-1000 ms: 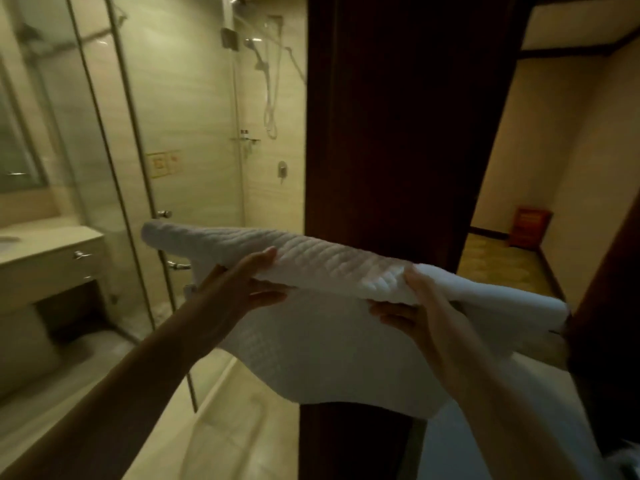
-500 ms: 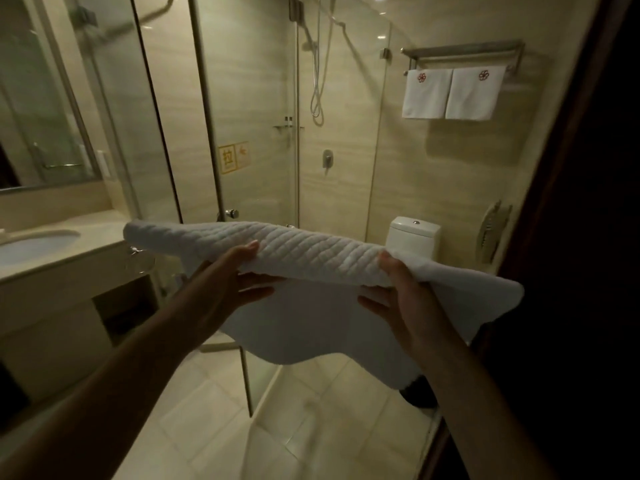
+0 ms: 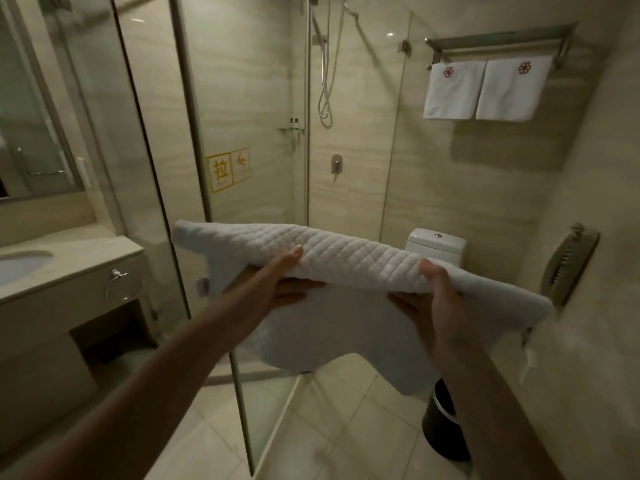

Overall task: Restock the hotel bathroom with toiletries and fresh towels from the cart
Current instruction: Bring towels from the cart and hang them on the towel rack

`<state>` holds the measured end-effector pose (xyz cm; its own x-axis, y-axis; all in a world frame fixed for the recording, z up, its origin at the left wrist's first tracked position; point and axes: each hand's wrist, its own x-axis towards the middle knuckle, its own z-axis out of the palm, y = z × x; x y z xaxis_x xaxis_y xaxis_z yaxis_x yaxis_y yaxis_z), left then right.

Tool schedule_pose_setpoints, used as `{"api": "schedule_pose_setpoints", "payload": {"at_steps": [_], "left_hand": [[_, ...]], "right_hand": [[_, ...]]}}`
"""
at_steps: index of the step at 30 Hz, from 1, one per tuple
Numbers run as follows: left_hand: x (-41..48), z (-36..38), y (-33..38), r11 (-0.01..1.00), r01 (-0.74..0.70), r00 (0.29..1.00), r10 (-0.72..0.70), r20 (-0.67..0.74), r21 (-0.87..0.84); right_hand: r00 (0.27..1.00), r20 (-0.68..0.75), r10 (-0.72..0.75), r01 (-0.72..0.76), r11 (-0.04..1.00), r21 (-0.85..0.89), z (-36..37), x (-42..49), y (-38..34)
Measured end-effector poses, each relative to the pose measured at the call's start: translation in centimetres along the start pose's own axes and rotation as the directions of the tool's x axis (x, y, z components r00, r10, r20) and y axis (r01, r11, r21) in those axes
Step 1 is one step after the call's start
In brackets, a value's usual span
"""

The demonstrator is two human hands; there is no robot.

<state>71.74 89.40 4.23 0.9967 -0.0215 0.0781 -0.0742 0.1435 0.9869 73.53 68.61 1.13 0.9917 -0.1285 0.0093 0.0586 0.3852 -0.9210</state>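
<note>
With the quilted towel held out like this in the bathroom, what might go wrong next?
The quilted towel is pinched only along its top fold by the left hand and right hand; its loose lower part hangs and might brush the glass shower door edge just below, or sag toward the floor and get dirty.

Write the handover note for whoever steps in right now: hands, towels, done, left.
Left hand and right hand: both grip the quilted white towel, held flat at chest height inside the bathroom.
Wall rack already carries two folded towels.
Shower shelf holds two small bottles.
Left: place this towel; the ring under the sink counter hangs bare. The cart is not in view.
</note>
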Motion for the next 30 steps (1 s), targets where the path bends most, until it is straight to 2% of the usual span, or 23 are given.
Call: {"api": "schedule_pose_setpoints", "payload": {"at_steps": [7,11,18,22,25,30], "left_hand": [[14.2,0.8,-0.1,0.996,-0.051,0.997,0.046,0.070,0.073],[21.2,2.1,-0.2,0.994,-0.102,0.988,0.096,0.119,0.041],[34.1,6.4,-1.5,0.991,-0.133,0.947,0.122,0.296,0.017],[41.8,9.1,-2.1,0.997,-0.079,0.928,0.082,0.363,-0.023],[46.9,11.5,-2.0,0.997,-0.064,0.899,0.077,0.431,-0.044],[53.8,15.4,-2.7,0.991,-0.126,0.830,0.129,0.543,-0.043]], "right_hand": [[0.998,-0.069,-0.007,0.012,0.997,0.073,0.9,12.7,-0.4],[0.996,-0.091,0.010,-0.010,1.000,-0.010,0.1,18.7,-0.6],[0.984,-0.178,0.027,-0.041,0.997,-0.071,-2.7,29.2,-0.4],[0.987,-0.152,0.052,-0.067,0.994,-0.089,-3.9,34.5,-0.8],[0.991,-0.120,0.058,-0.079,0.981,-0.176,-4.5,38.3,-0.4],[0.994,-0.097,0.057,-0.082,0.959,-0.273,-6.5,44.9,0.2]]}}
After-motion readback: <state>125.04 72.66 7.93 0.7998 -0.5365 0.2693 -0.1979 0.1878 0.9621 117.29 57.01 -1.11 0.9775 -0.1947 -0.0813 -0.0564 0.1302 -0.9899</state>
